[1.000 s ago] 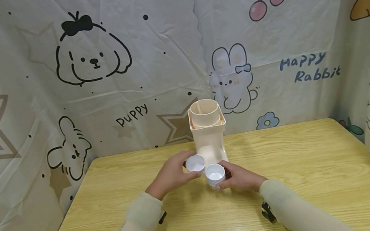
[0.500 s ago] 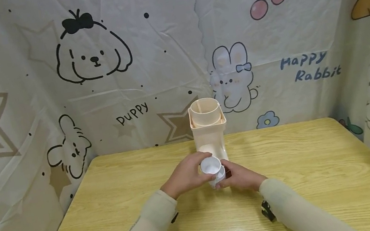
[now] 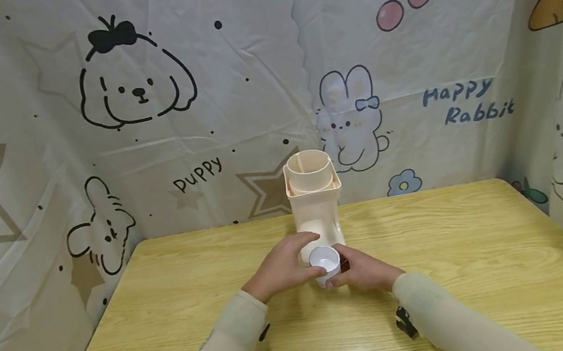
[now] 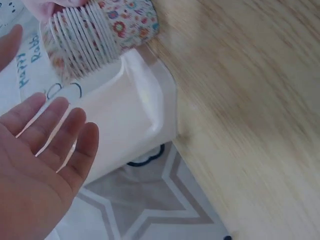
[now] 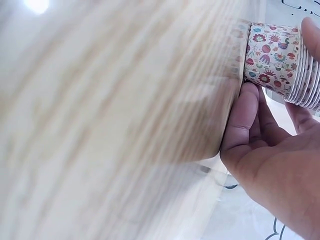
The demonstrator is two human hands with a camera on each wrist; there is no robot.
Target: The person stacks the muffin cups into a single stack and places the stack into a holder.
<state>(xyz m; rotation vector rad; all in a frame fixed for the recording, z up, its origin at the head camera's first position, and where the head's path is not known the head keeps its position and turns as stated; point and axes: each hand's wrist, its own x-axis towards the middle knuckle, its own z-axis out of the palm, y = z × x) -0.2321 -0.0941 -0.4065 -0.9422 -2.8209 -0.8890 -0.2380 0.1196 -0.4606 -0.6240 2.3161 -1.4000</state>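
A nested stack of floral-patterned paper cups (image 3: 324, 261) with white insides stands upright on the table in the head view. My right hand (image 3: 366, 268) grips it from the right, thumb nearer me, and its curled fingers (image 5: 243, 115) lie low along the cups' far side in the right wrist view. Spread fingers and a raised thumb show on my left hand (image 4: 35, 165), apart from the stacked rims (image 4: 82, 42). From the head, that left hand (image 3: 284, 267) stands just left of the stack. Behind the cups rises a cream plastic stand (image 3: 315, 210) with a round tube.
The wood-grain table (image 3: 440, 254) spreads out on both sides of the hands. A printed cloth (image 3: 246, 100) hangs behind the table's back edge and along both sides. The cream stand is close behind the cups, near that back edge.
My left hand has brought a separate cup rightward and down into the stack, then let go of it. The right hand has kept its grip in the same place.
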